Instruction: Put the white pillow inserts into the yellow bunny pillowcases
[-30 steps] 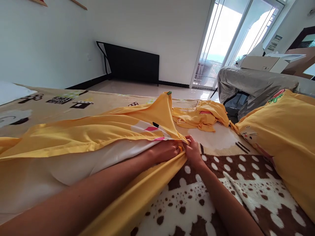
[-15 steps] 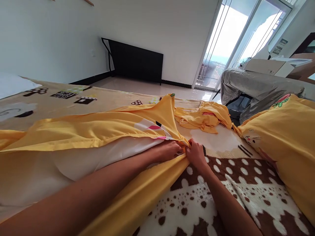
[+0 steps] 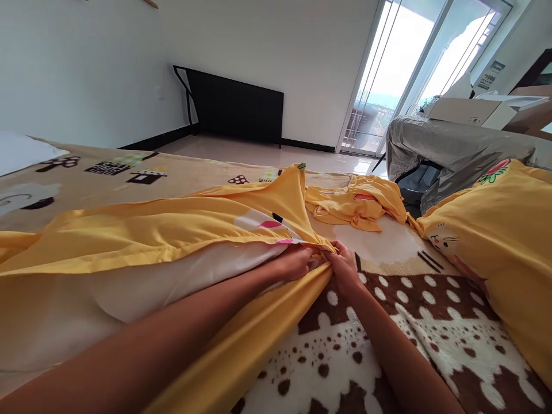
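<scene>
A yellow pillowcase (image 3: pixel 129 221) with a printed cartoon pattern lies spread in front of me, its long side open. White pillow fabric (image 3: pixel 142 279) shows inside the opening. My left hand (image 3: pixel 295 261) reaches through this opening into the far right corner, its fingers curled; their tips are hidden in the gathered cloth, so what they hold cannot be made out. From outside, my right hand (image 3: pixel 342 265) pinches the same corner of the pillowcase, touching or almost touching the left fingers.
Crumpled yellow cloth (image 3: pixel 362 207) lies beyond my hands. At right rests a plump yellow pillow (image 3: pixel 495 230) with a cat face. Beneath is a brown, white and beige patterned blanket (image 3: pixel 328 356). Further off are a black panel (image 3: pixel 237 106), a plastic-wrapped grey bulk (image 3: pixel 457 144) and boxes (image 3: pixel 463 109).
Both hands keep to the same corner, with slight shifts of the fingers. The right fingers look a little flatter over the cloth. The view has moved slightly.
</scene>
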Demonstrator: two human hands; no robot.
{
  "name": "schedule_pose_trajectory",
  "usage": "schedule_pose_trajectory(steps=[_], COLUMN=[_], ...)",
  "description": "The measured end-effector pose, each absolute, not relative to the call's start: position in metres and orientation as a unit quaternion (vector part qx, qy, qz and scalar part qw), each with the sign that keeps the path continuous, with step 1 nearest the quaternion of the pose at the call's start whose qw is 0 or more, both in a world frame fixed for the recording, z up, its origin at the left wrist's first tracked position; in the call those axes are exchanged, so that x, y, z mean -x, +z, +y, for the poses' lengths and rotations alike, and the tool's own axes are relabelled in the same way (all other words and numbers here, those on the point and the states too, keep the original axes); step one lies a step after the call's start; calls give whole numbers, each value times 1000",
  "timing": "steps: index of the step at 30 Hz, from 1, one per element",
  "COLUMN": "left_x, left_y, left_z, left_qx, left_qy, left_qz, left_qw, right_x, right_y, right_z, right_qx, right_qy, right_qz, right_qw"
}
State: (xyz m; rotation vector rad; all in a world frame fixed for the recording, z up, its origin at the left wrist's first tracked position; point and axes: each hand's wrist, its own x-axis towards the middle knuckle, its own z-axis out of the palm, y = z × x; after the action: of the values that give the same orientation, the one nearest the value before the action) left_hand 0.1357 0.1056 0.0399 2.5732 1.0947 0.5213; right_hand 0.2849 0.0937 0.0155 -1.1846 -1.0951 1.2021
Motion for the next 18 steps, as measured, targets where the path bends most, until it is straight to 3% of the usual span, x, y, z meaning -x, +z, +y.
schedule_pose_trajectory(steps=[5, 8, 12, 18], left_x=[-144, -146, -147, -150], left_y=[37, 35, 30, 35], left_z=[96, 94, 99, 102], left_qx=[-822, -783, -755, -740], left_qy=[286, 327, 324, 316], left_qz=[420, 421, 429, 426], left_qw=[259, 321, 375, 412], right_x=[-289, -293, -301, -301], right_y=[22, 27, 31, 36], right_z=[94, 94, 95, 91], right_qx=[570, 578, 542, 585], right_qy=[358, 344, 364, 229], right_qz=[-576, -607, -667, -698], right_qw=[464, 424, 359, 344])
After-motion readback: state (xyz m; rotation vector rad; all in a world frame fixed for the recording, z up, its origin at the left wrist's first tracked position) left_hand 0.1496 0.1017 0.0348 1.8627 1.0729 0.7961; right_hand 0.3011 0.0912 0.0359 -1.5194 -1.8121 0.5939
